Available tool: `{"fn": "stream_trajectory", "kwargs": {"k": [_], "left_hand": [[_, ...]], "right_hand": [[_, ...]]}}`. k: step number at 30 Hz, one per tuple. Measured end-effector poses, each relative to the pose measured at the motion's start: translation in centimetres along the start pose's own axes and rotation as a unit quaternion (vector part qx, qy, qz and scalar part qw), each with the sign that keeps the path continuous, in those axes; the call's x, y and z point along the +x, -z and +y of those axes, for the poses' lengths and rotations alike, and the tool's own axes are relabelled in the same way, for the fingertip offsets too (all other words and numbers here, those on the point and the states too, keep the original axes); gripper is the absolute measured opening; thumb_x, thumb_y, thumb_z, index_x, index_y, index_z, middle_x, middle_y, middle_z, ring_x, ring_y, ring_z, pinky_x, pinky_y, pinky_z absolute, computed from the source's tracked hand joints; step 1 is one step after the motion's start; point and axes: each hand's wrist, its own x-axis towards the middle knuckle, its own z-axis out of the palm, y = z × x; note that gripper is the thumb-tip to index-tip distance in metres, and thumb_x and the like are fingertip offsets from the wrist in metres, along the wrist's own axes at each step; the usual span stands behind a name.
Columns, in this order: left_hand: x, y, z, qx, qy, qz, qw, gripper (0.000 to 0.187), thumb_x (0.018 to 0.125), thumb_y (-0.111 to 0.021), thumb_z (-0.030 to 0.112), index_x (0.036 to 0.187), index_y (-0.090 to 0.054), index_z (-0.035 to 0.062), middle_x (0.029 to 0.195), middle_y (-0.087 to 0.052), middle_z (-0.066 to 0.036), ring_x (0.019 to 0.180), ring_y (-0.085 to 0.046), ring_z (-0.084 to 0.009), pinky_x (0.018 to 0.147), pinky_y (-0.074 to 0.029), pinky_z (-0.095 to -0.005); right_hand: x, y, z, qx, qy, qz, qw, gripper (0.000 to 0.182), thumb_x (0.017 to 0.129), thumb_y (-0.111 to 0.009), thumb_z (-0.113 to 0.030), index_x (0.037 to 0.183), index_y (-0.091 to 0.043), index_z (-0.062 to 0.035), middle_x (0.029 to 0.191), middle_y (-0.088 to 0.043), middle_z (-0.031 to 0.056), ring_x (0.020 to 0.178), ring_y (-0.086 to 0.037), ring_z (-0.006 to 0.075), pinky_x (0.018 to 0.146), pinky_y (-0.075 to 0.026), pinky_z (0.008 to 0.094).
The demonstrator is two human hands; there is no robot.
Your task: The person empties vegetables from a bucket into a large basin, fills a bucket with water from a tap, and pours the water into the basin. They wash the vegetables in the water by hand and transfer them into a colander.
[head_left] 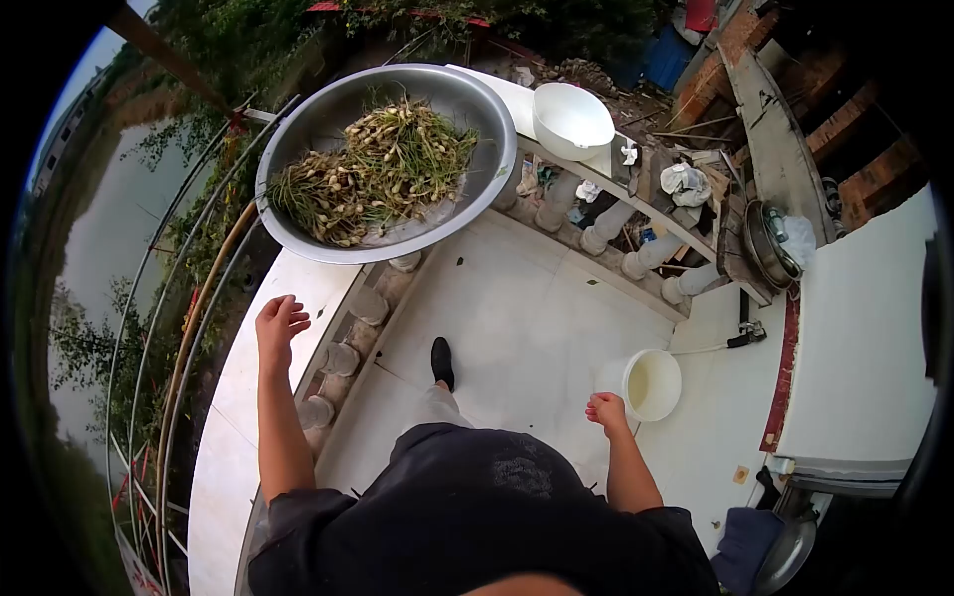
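Note:
My left hand [283,320] hangs over the white ledge, its fingers loosely bent and a little apart, with nothing in it. Just beyond it a wide metal basin [497,189] rests on the corner of the ledge. A heap of small bulbs with green stalks [388,164], like spring onions, lies in the basin. My right hand [607,409] is beside a white bucket [672,382] on the floor, apart from the basin. Its fingers are curled in, and no object shows in them. Pale liquid seems to be in the bucket.
A white bowl [574,117] stands on the railing top. Balusters [343,360] line the tiled floor [517,308]. A tap [747,334] with a pale hose is at the right, near stacked pans [770,248]. Metal rails [164,328] and water lie beyond the ledge.

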Motion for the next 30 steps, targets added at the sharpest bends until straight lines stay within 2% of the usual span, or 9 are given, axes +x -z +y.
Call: {"fn": "stream_trajectory", "kwargs": {"k": [3,7,10,12,14,18,19,24,30], "left_hand": [[7.5,-3.3,3.5,-0.022,-0.027,-0.033,0.999,0.028,0.086,-0.058,0.021,0.1,-0.056,-0.0028,0.086,-0.06,-0.011,0.071,-0.061,-0.0171,0.062,-0.054,-0.0288],[18.4,-10.2,7.2,0.062,-0.036,-0.072,0.995,0.038,0.084,-0.061,0.024,0.11,-0.054,-0.0028,0.088,-0.058,-0.006,0.07,-0.057,-0.0121,0.06,-0.05,-0.0242],[27.7,-15.6,7.5,0.199,-0.073,-0.06,0.975,0.073,0.076,-0.066,0.043,0.127,-0.043,-0.0049,0.114,-0.055,-0.018,0.098,-0.056,-0.0248,0.082,-0.046,-0.0351],[31.9,-18.9,7.6,0.191,-0.018,-0.059,0.98,0.089,0.073,-0.067,0.047,0.137,-0.03,-0.0027,0.137,-0.036,-0.024,0.125,-0.039,-0.0321,0.096,-0.038,-0.0401],[34.3,-21.5,7.4,0.191,0.03,-0.067,0.979,0.096,0.07,-0.069,0.05,0.138,-0.027,-0.0029,0.138,-0.034,-0.024,0.124,-0.039,-0.0333,0.096,-0.038,-0.0401],[36.1,-24.3,5.0,0.181,0.086,-0.131,0.971,0.099,0.062,-0.075,0.052,0.138,-0.029,0.0081,0.136,-0.032,-0.022,0.122,-0.039,-0.0345,0.096,-0.039,-0.0418],[34.2,-25.8,3.7,0.331,-0.01,-0.035,0.943,0.091,0.063,-0.075,0.051,0.135,-0.034,0.0121,0.131,-0.035,-0.022,0.118,-0.041,-0.0342,0.095,-0.04,-0.0428],[27.6,-27.8,3.3,0.398,-0.057,0.016,0.916,0.077,0.071,-0.069,0.044,0.132,-0.036,0.0101,0.124,-0.036,-0.023,0.11,-0.044,-0.0382,0.089,-0.041,-0.0449],[26.7,-25.9,2.0,0.423,-0.098,-0.069,0.898,0.091,0.073,-0.069,0.045,0.141,-0.021,0.007,0.139,-0.018,-0.035,0.128,-0.027,-0.0455,0.102,-0.032,-0.0447]], "right_hand": [[0.8,-2.6,0.3,0.015,-0.107,-0.012,0.994,0.023,0.084,-0.059,-0.015,0.099,-0.055,0.0017,0.082,-0.061,0.0127,0.066,-0.063,0.0205,0.056,-0.054,0.0316],[2.7,-5.2,-3.9,-0.02,-0.15,-0.021,0.988,0.024,0.083,-0.059,-0.015,0.099,-0.055,0.0013,0.083,-0.061,0.0129,0.067,-0.063,0.0211,0.057,-0.055,0.0325],[5.3,-7.0,-9.3,0.0,-0.098,-0.002,0.995,0.025,0.083,-0.059,-0.016,0.1,-0.055,0.0016,0.084,-0.061,0.0123,0.068,-0.062,0.0206,0.058,-0.054,0.0314],[6.2,-8.8,-14.2,-0.003,-0.053,0.0,0.999,0.026,0.084,-0.059,-0.016,0.102,-0.055,0.0024,0.085,-0.062,0.0118,0.069,-0.062,0.0197,0.059,-0.053,0.0297],[6.9,-10.1,-17.5,-0.006,-0.019,-0.012,1.0,0.026,0.084,-0.058,-0.015,0.103,-0.056,0.0029,0.086,-0.062,0.0117,0.069,-0.062,0.0193,0.059,-0.053,0.0291],[8.5,-11.8,-20.6,-0.034,0.003,-0.045,0.998,0.024,0.085,-0.058,-0.013,0.102,-0.056,0.0032,0.086,-0.062,0.0119,0.069,-0.062,0.019,0.059,-0.052,0.0287],[9.2,-11.9,-21.2,-0.051,-0.001,-0.061,0.997,0.023,0.085,-0.057,-0.013,0.101,-0.057,0.0032,0.086,-0.062,0.012,0.069,-0.062,0.019,0.058,-0.052,0.0286],[11.3,-12.9,-23.9,-0.032,-0.02,-0.094,0.995,0.027,0.086,-0.058,-0.017,0.104,-0.055,0.0034,0.087,-0.061,0.0127,0.071,-0.062,0.02,0.059,-0.053,0.0293],[13.0,-18.8,-33.9,0.091,0.041,-0.16,0.982,0.043,0.088,-0.056,-0.03,0.113,-0.048,0.0039,0.097,-0.059,0.0157,0.076,-0.063,0.022,0.061,-0.053,0.0294]]}}
